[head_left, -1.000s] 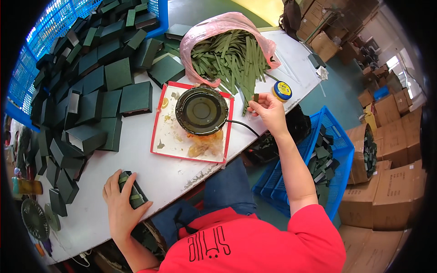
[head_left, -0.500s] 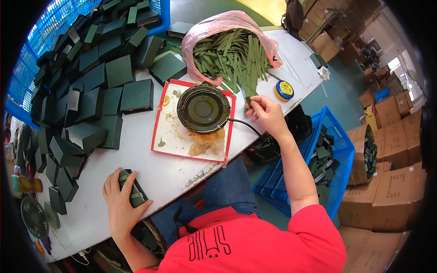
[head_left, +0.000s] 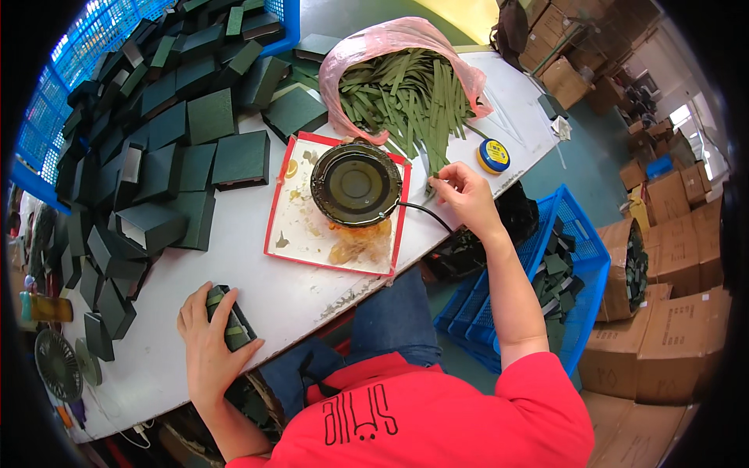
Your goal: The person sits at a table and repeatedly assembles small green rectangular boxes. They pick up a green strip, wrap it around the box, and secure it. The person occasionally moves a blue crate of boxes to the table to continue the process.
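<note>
At the near edge of a white worktable (head_left: pixel 257 288), the person's left hand (head_left: pixel 209 343) lies palm-down with fingers spread and curled over a small dark green box (head_left: pixel 228 320), pinning it to the tabletop. Across the table, the right hand (head_left: pixel 462 195) is nearly closed, thumb and fingertips pinching the end of a thin green strip (head_left: pixel 431 181) at the edge of a heap of matching green strips (head_left: pixel 406 101) that spills from a pink plastic bag (head_left: pixel 390 39). Between the hands sits a red-rimmed white tray (head_left: pixel 312 226), stained amber, bearing a round black pot (head_left: pixel 356 183) with a black cord trailing toward the right wrist. Dark green boxes (head_left: pixel 156 140) crowd the table's left side, and a small round blue and yellow tin (head_left: pixel 493 155) rests just beyond the right hand.
</note>
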The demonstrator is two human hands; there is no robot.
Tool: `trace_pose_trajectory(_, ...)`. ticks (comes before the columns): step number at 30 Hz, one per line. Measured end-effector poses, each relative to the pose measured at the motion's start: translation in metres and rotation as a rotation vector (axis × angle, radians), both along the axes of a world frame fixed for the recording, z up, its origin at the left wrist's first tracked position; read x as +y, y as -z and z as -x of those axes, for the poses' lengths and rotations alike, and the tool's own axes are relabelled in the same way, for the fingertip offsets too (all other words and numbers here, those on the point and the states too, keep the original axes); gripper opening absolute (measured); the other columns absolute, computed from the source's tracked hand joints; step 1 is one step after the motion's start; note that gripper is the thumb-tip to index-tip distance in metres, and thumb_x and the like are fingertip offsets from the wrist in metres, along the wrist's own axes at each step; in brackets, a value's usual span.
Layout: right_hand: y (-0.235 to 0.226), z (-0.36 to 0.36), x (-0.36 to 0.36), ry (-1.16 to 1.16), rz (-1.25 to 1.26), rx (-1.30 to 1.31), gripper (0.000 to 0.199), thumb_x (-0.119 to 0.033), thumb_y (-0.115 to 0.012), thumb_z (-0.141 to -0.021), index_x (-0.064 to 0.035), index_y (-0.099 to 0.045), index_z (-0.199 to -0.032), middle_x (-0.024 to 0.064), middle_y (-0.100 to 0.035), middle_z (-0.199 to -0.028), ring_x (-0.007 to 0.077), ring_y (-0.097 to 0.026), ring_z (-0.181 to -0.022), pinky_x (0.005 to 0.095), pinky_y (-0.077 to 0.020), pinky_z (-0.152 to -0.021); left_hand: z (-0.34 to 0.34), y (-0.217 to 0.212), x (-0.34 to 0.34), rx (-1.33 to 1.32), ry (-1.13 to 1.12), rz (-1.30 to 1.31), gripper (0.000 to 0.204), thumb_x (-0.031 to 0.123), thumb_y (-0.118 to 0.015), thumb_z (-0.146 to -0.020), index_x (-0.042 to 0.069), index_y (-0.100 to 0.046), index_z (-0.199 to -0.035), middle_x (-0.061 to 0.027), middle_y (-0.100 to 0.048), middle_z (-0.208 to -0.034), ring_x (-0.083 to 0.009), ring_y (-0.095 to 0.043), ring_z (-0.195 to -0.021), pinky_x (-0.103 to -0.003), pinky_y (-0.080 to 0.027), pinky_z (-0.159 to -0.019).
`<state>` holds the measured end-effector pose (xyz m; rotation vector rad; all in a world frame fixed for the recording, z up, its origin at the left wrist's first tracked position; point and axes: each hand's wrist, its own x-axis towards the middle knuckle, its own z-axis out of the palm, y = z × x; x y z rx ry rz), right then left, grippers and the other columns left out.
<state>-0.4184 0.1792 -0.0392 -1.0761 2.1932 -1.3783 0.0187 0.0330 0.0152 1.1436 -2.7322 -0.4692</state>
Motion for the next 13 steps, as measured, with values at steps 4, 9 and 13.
trace_pose_trajectory(4, -0.001, 0.010, -0.001, 0.110, 0.128, -0.079, 0.016, -0.017, -0.070, -0.095, -0.0021, -0.067, -0.100, 0.0005, -0.067, -0.077, 0.0060, -0.062, -0.066, 0.0226, -0.0448, -0.057, 0.008, -0.001, -0.003, 0.002, 0.021, 0.011, 0.080, 0.020, -0.091, -0.056, 0.011, -0.062, -0.130, -0.0183, -0.045, -0.143, -0.0404, -0.041, -0.131, -0.052, -0.033, -0.110)
trace_pose_trajectory(9, -0.010, 0.027, -0.019, 0.063, 0.453, -0.091, 0.012, -0.014, -0.059, -0.103, -0.0042, -0.057, -0.110, 0.0077, -0.072, -0.108, 0.0079, -0.064, -0.078, 0.0224, -0.0492, -0.062, 0.003, 0.006, -0.005, 0.036, 0.029, 0.015, 0.080, 0.022, -0.091, -0.057, 0.013, -0.062, -0.131, -0.0199, -0.046, -0.143, -0.0415, -0.042, -0.131, -0.053, -0.033, -0.109)
trace_pose_trajectory(13, 0.012, 0.014, -0.076, -0.066, 0.495, -0.018, 0.020, -0.023, -0.055, -0.105, -0.0065, -0.059, -0.114, 0.0124, -0.070, -0.116, 0.0141, -0.065, -0.084, 0.0270, -0.0521, -0.069, -0.019, 0.023, -0.010, 0.040, 0.049, -0.008, 0.079, 0.031, -0.088, -0.065, 0.016, -0.058, -0.137, -0.0217, -0.044, -0.146, -0.0454, -0.039, -0.135, -0.053, -0.030, -0.114)
